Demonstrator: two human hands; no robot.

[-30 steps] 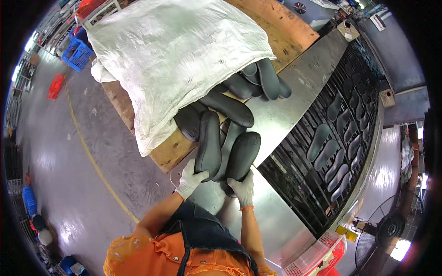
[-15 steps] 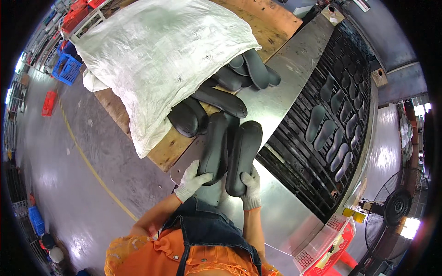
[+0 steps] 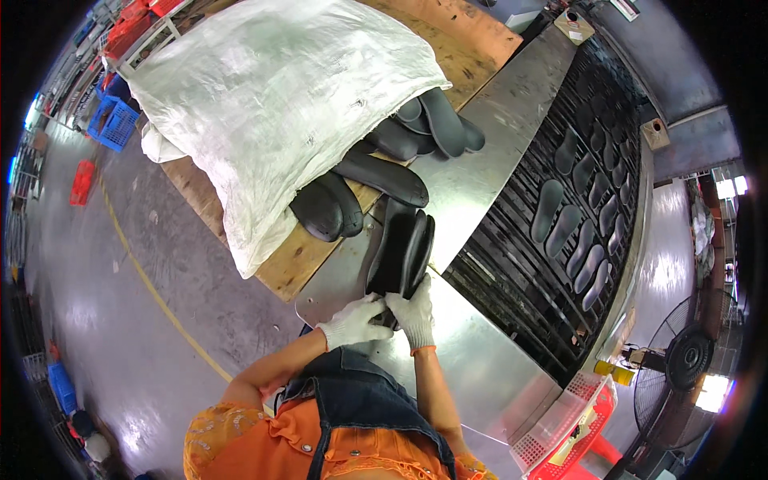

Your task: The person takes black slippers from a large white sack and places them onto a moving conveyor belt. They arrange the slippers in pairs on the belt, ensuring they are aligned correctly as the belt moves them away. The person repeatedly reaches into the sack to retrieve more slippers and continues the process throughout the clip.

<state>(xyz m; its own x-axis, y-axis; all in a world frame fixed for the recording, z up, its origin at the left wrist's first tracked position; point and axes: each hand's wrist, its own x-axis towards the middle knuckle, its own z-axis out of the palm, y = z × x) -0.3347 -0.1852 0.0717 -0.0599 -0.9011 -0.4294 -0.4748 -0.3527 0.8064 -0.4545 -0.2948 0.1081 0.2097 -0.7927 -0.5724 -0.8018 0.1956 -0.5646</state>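
Note:
Black shoe soles (image 3: pixel 398 250) stand on edge, pressed side by side, over the metal table in front of me. My right hand (image 3: pixel 413 312), in a white knit glove, grips their near end from the right. My left hand (image 3: pixel 356 322), gloved alike, closes on the same end from the left, its fingertips close to the right hand. Just beyond, more black soles (image 3: pixel 382 178) spill from the mouth of a large white woven sack (image 3: pixel 280 104). The gloves hide the lower ends of the held soles.
The sack lies on a wooden board (image 3: pixel 290 264). To the right, a slatted black conveyor (image 3: pixel 520 280) carries several rows of dark soles (image 3: pixel 564 230). A red and white plastic basket (image 3: pixel 560 424) stands at the near right, beside a black fan (image 3: pixel 690 356). Metal sheeting (image 3: pixel 472 336) borders the conveyor.
My hands have come together from either side. The soles, held apart before with one in each hand, are now side by side and turned on edge.

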